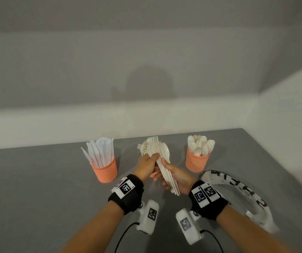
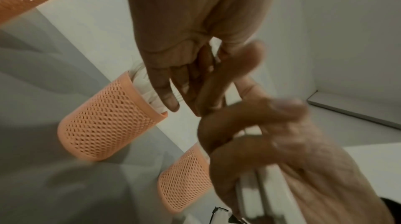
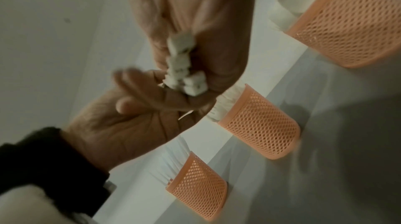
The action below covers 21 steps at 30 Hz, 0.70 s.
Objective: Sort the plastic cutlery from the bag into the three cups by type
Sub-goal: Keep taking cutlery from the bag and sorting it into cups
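A bundle of white plastic cutlery (image 1: 162, 165) (mostly forks, one spoon on top) is held above the bench (image 1: 37, 179) between the knife cup (image 1: 104, 169) and the spoon cup (image 1: 197, 161). The right hand (image 1: 177, 177) is curled around the handles; the left hand (image 1: 147, 166) is closed on the stems near the heads. The pieces are judged light, stiff, smooth and apt to slide, so single stems are best pinched mid-handle.
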Motion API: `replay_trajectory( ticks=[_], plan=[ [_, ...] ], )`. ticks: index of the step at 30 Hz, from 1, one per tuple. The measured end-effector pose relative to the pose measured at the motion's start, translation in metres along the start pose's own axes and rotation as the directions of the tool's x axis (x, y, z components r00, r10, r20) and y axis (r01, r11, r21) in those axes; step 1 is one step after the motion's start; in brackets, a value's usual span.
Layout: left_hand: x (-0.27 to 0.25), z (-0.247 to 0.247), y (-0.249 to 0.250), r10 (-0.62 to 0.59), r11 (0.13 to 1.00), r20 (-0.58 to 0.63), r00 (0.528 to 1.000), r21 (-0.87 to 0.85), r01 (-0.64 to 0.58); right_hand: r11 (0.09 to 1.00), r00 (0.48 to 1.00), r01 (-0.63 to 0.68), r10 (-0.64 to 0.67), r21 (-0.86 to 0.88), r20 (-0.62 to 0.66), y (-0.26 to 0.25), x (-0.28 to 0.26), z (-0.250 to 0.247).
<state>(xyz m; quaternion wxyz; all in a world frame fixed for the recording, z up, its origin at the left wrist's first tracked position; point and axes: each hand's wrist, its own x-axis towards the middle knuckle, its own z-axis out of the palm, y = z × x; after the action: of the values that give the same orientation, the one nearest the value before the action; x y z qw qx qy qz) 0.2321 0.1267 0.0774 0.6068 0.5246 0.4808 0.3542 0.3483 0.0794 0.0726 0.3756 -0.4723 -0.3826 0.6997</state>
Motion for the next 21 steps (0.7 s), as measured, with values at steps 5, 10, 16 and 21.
replay_trajectory(
  ticks=[5, 10, 16, 21],
  plan=[
    [0.002, -0.006, 0.015, 0.101, 0.957, -0.258, 0.961, -0.239, -0.164, 0.996, 0.993, 0.076, -0.079, -0.036, -0.090, 0.002, 0.001, -0.007],
    [0.000, -0.012, 0.024, 0.130, 0.970, -0.176, 0.976, -0.182, -0.162, 0.982, 0.987, 0.102, -0.120, -0.160, -0.108, 0.002, -0.003, -0.015],
    [-0.013, 0.006, 0.025, 0.147, 0.989, 0.000, 0.989, 0.024, -0.147, 0.992, 0.999, 0.036, -0.038, -0.121, -0.012, -0.008, -0.007, -0.010],
    [-0.003, 0.011, 0.015, 0.276, 0.948, -0.125, 0.953, 0.201, -0.248, 0.986, 0.992, 0.034, -0.053, -0.165, -0.112, -0.007, -0.010, -0.010]
  ],
)
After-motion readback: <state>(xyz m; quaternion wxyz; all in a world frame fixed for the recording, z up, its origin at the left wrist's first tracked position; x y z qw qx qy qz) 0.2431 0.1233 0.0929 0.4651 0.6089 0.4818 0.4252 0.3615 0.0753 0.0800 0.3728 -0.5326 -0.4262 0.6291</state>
